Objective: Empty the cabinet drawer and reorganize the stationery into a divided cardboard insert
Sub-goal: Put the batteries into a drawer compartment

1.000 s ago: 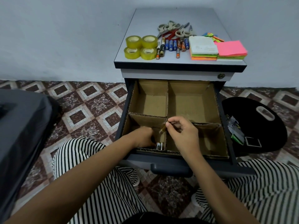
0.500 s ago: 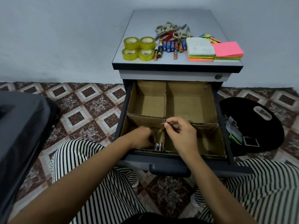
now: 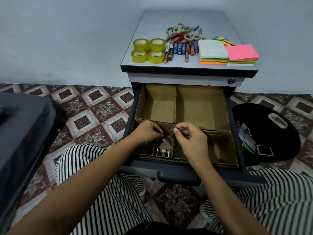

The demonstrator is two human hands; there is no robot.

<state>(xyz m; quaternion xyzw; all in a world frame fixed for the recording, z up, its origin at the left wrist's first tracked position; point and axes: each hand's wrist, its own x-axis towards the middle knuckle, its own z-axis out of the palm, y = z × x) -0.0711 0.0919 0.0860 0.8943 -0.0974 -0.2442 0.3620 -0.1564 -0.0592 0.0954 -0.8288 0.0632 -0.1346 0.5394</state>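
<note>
I am watching the cardboard insert (image 3: pixel 201 112), which is sitting inside the open drawer (image 3: pixel 177 178) of the cabinet. It is dividing the drawer into four compartments. In the near left one, a few batteries (image 3: pixel 162 152) are lying side by side against the near wall. The other three compartments are showing only bare cardboard, as far as I can see.

The left hand (image 3: pixel 146 132) is hovering over that near left compartment, its fingers curling round a pale battery (image 3: pixel 166 141) that is poking out towards the divider. Just beside it, the right hand (image 3: pixel 191 138) is pinching a brown battery (image 3: pixel 171 135) between thumb and forefinger above the divider.

I am judging the emptying as done and the refilling as barely begun. On the cabinet top (image 3: pixel 211 17) are waiting four tape rolls (image 3: pixel 149 50), a row of loose batteries (image 3: pixel 182 49), several scissors (image 3: pixel 182 32), stacks of sticky notes (image 3: pixel 213 52) and coloured page flags (image 3: pixel 221 39).

The right forearm is covering part of the near right compartment, so I cannot rule out something lying there. On the floor to the right, a black round thing (image 3: pixel 271 119) is carrying small items (image 3: pixel 247 139) that I cannot identify. At the left edge, a dark grey bulk (image 3: pixel 22 133) is being cut off by the frame.
</note>
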